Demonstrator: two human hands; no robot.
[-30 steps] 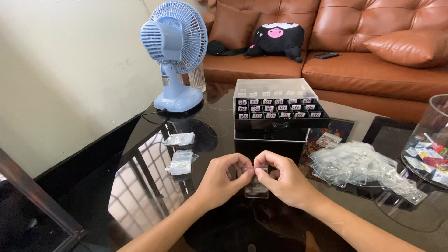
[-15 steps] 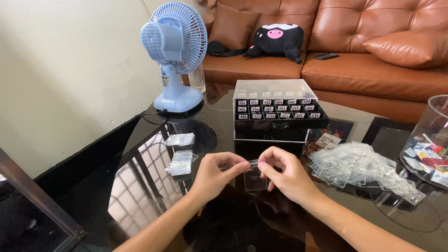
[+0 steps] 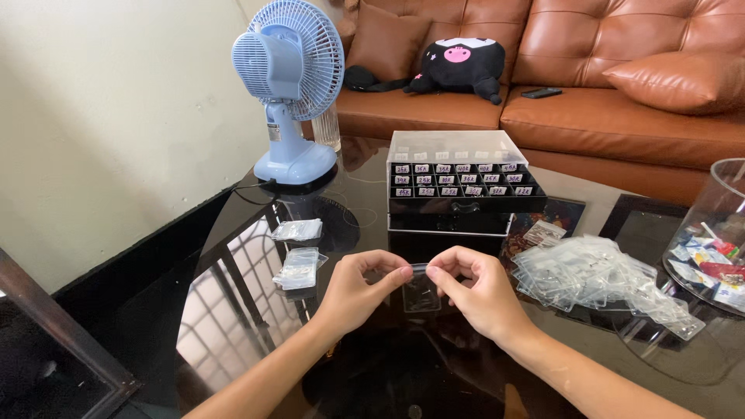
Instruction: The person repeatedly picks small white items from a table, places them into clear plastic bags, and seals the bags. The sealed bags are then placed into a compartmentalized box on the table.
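Above a dark glass worktop [image 3: 233, 256], the left hand [image 3: 358, 291] and right hand [image 3: 475, 291] pinch the top edge of a small clear plastic bag [image 3: 421, 293], which looks light, limp and slippery, best gripped at its upper strip. A clear-lidded black organiser box [image 3: 462, 182] with rows of small white labels stands behind; loose clear bags [image 3: 597, 275] lie heaped at right.
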